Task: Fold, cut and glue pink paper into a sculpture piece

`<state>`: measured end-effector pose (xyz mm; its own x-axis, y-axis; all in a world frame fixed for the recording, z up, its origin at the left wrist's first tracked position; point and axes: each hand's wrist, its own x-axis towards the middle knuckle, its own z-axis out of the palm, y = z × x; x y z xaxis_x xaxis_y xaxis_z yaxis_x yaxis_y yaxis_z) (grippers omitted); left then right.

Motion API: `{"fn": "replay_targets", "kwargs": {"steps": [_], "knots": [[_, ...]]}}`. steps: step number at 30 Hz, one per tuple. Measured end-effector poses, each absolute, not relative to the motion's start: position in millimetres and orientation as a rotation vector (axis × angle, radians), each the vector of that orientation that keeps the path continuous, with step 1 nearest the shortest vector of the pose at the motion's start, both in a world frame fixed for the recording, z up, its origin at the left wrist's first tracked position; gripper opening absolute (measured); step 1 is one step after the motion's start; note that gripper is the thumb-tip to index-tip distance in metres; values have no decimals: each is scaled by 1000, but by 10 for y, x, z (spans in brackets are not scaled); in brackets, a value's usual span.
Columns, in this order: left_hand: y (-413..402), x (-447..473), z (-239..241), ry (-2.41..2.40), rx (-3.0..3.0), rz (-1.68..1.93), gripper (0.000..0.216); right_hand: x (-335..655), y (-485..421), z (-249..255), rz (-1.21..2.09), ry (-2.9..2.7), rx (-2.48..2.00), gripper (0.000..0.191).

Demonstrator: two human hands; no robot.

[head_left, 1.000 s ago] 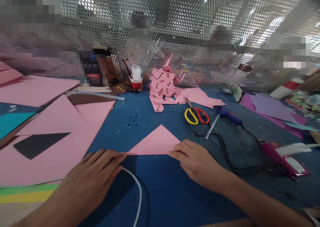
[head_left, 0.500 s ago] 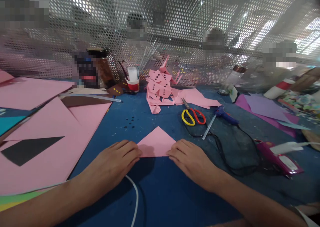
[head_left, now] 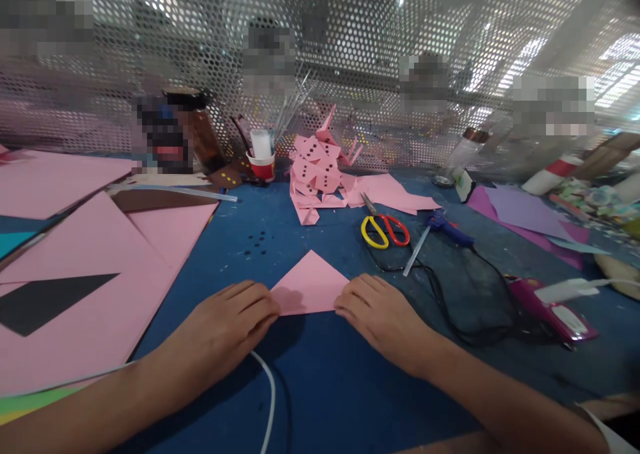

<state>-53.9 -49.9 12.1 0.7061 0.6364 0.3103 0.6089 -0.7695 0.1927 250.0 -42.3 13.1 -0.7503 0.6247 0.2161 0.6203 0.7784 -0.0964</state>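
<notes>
A pink paper folded into a triangle [head_left: 311,285] lies flat on the blue table [head_left: 330,387], its point facing away from me. My left hand [head_left: 227,324] rests palm down on its near left corner, fingers stretched out and pressing the folded edge. At the near right corner my right hand [head_left: 383,317] lies flat in the same way, its fingertips on the paper's edge. Neither hand holds anything.
Large pink sheets [head_left: 100,274] with a black scrap [head_left: 45,301] cover the left. Behind are a pile of dotted pink paper pieces [head_left: 317,174], yellow-and-red scissors [head_left: 383,229], a blue glue gun [head_left: 445,226] with black cord, a red cup [head_left: 263,167], a magenta tool [head_left: 550,307], purple paper [head_left: 530,217]. A white cable [head_left: 270,401] runs near me.
My left hand slid right along the folded edge, from the far left corner to close beside the triangle's middle. The right hand stayed at the right corner.
</notes>
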Motion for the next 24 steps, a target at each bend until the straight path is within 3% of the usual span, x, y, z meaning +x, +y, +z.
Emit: {"fn": "replay_targets", "kwargs": {"steps": [14,24], "knots": [[-480,-558,129,1298,2475,506,19,2441,-442,90,43,-2650,-1111,13],[-462,-585,75,1234,2592,536,27,2422,-348,111,423,-2353,-1364,12]]}}
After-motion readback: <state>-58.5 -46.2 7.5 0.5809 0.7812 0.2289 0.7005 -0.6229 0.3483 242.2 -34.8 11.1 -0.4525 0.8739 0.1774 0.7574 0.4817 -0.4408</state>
